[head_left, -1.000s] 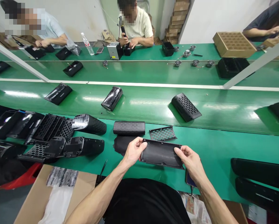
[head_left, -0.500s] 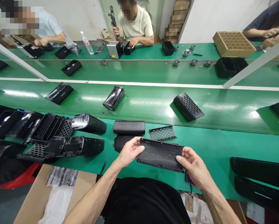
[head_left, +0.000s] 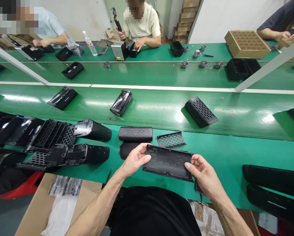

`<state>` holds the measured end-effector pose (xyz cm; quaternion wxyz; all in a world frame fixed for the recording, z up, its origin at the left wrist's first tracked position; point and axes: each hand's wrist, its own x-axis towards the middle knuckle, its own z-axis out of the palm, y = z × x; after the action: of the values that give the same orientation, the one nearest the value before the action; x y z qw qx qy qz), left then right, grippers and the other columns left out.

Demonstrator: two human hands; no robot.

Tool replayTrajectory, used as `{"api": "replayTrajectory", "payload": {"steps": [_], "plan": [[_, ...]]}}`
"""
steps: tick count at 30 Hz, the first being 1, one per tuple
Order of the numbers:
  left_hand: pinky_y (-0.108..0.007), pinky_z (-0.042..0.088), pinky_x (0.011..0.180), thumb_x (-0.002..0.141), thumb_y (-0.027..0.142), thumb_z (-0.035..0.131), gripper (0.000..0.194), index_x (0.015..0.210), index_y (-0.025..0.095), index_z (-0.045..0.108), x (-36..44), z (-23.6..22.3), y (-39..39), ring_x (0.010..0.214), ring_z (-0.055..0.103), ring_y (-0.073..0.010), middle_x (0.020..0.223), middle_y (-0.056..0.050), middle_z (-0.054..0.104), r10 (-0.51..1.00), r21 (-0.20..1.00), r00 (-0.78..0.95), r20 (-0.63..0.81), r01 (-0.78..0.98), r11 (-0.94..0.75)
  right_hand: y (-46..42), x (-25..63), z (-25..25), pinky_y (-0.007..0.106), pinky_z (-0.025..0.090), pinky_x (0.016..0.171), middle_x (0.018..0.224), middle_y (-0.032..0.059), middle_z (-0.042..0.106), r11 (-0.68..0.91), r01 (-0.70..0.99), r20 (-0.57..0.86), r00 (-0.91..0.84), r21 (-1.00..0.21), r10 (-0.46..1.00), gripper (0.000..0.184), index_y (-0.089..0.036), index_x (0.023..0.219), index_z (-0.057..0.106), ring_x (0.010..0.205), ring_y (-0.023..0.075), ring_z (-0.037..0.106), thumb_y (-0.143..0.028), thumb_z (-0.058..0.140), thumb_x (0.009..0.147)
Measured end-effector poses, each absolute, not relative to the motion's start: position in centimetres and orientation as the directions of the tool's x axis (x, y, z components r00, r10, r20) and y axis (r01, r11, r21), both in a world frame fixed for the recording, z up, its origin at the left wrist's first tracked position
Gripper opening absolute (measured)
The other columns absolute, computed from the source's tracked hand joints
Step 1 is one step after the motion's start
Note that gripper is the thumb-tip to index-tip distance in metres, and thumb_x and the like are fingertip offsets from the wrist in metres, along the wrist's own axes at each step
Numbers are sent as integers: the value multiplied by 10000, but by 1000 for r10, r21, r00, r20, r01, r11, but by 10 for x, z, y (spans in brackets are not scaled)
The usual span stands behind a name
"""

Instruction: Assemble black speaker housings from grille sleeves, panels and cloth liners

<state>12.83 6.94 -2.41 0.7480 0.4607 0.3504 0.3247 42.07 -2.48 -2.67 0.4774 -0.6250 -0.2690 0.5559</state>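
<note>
Between my two hands is a black rectangular plastic panel (head_left: pixel 168 163), held tilted above the green table with its clipped inner side facing up. My left hand (head_left: pixel 136 159) grips its left end, thumb on top. My right hand (head_left: pixel 201 168) pinches the right end, thumb over the surface and fingers behind. Just beyond the panel lies a black perforated grille (head_left: pixel 171 139). To its left rests a black speaker housing (head_left: pixel 135 133), and a dark piece (head_left: pixel 127 150) is partly covered by my left hand.
Several black housings and grilles (head_left: pixel 55 131) crowd the table at left. Two long black panels (head_left: pixel 272 180) lie at right. A green conveyor (head_left: pixel 157 111) ahead carries black housings. A cardboard box (head_left: pixel 36 200) stands at lower left. Co-workers (head_left: pixel 143 23) sit across the line.
The panel stays in both hands, in almost the same position. Across the line, the middle co-worker's hand with the tool has shifted slightly.
</note>
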Motion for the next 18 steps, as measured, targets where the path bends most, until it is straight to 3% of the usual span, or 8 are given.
{"api": "replayTrajectory", "payload": {"steps": [4, 7, 8, 10, 13, 18], "plan": [[-282, 549, 827, 929, 398, 761, 474, 1328, 220, 575, 133, -22, 66, 939, 718, -199, 1059, -64, 758, 793, 882, 541, -281, -180, 435, -26, 420, -25, 280, 499, 751, 945, -3, 616, -418, -131, -438, 300, -899, 847, 502, -264, 1080, 596, 869, 183, 598, -521, 898, 774], [-282, 550, 799, 927, 413, 757, 492, 1335, 217, 563, 138, -20, 63, 887, 714, -190, 1063, -68, 760, 819, 889, 499, -284, -182, 420, -28, 415, -12, 348, 504, 782, 964, 30, 649, -363, 189, -245, 460, -912, 854, 405, -269, 1072, 614, 862, 219, 618, -544, 812, 851], [-291, 550, 828, 929, 411, 754, 494, 1340, 214, 564, 139, -20, 62, 917, 713, -196, 1087, -76, 759, 826, 897, 492, -274, -180, 404, -28, 412, -6, 363, 497, 790, 946, 37, 651, -314, 332, -157, 424, -889, 892, 310, -270, 1015, 633, 848, 224, 613, -526, 763, 899], [-311, 541, 904, 936, 407, 745, 492, 1351, 207, 572, 141, -19, 61, 1008, 705, -214, 1131, -89, 754, 835, 912, 492, -246, -173, 371, -27, 407, 6, 376, 484, 788, 905, 48, 653, -173, 531, -87, 184, -830, 979, 210, -271, 900, 665, 830, 228, 606, -464, 661, 983], [-316, 526, 951, 947, 405, 730, 479, 1358, 208, 584, 143, -17, 60, 1083, 688, -226, 1178, -95, 740, 834, 931, 506, -220, -146, 334, -21, 399, 18, 366, 470, 744, 912, 44, 670, -55, 611, -188, -155, -790, 970, 199, -270, 895, 699, 829, 220, 623, -370, 587, 1026], [-306, 514, 934, 965, 408, 702, 450, 1349, 200, 593, 145, -10, 58, 1048, 673, -219, 1140, -87, 729, 812, 948, 539, -222, -74, 309, -11, 399, 20, 328, 437, 686, 920, 15, 659, -14, 707, -309, -291, -707, 905, 142, -265, 924, 702, 777, 182, 616, -297, 596, 1013]]}}
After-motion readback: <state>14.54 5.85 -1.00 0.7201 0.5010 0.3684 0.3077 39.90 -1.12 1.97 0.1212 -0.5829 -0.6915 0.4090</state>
